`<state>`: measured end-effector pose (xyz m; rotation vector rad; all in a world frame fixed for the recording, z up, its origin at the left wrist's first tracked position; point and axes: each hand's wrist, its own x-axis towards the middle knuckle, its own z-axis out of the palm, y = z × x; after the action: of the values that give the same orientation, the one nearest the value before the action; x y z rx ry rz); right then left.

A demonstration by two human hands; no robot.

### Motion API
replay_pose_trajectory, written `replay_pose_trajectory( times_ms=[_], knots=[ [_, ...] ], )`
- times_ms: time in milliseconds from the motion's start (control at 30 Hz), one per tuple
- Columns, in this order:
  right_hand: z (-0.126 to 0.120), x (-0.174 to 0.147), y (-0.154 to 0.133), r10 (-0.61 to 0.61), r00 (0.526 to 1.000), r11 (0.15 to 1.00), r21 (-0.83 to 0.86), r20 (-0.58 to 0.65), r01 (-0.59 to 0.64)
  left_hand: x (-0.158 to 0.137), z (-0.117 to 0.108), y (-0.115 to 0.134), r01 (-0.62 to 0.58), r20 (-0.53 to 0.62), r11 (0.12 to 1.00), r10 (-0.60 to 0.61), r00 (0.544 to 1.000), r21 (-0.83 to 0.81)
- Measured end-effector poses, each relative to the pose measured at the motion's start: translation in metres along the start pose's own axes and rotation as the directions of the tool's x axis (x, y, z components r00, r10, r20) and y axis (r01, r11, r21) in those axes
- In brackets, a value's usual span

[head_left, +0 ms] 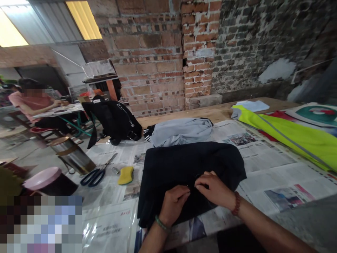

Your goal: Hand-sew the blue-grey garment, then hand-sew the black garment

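Black cloth [189, 161], folded over, lies on newspaper [113, 218] at the near side of the table [221, 109], under both hands. How far along would you put it?

Partway, at a guess. Laid out and folded: that much is done. Both hands are busy at one spot near its middle, so I'd call that spot unfinished. How much is left, I can't judge from where we stand.

And the grip?

Left hand [172, 203], green bangle [161, 224] at the wrist: low over the cloth, fingers curled in toward the thumb. Right hand [213, 185], beaded bracelet [236, 203]: fingers bent much the same way. Tips of the two hands sit near each other, a narrow gap between.

Holding a fold, or something finer?

Cannot tell. Dark on dark; anything between the fingertips is too small to make out. Nor can I swear that either pinch is fully closed.

Anything else about?

Scissors [102, 172] to the left of the cloth, near a yellow sponge [125, 175], neither touched. Grey garment [181, 131] bunched just behind the cloth, no hand on it
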<state>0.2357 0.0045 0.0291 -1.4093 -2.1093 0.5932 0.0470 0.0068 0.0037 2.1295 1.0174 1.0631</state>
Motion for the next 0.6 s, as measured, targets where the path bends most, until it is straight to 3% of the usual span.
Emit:
replay_pose_trajectory(
  times_ms=[200,300,400,600],
  knots=[
    [-0.002,0.009,-0.003,-0.071,0.989,0.989,0.122,-0.132,0.087,-0.001,-0.001,0.000,-0.008,0.037,1.000,0.007,0.999,0.011],
    [0.000,0.014,-0.006,-0.105,0.994,0.976,0.193,0.004,0.102,-0.002,-0.002,0.001,0.002,0.010,1.000,-0.002,1.000,0.013],
    [0.008,0.012,-0.006,-0.082,0.994,0.988,0.136,0.066,0.073,-0.001,-0.003,0.001,0.007,-0.035,1.000,-0.006,0.999,0.010],
    [0.026,0.006,-0.004,-0.038,0.998,0.999,0.025,-0.056,0.040,0.001,-0.003,0.000,0.061,-0.054,0.997,-0.058,0.997,0.052]
  ],
)
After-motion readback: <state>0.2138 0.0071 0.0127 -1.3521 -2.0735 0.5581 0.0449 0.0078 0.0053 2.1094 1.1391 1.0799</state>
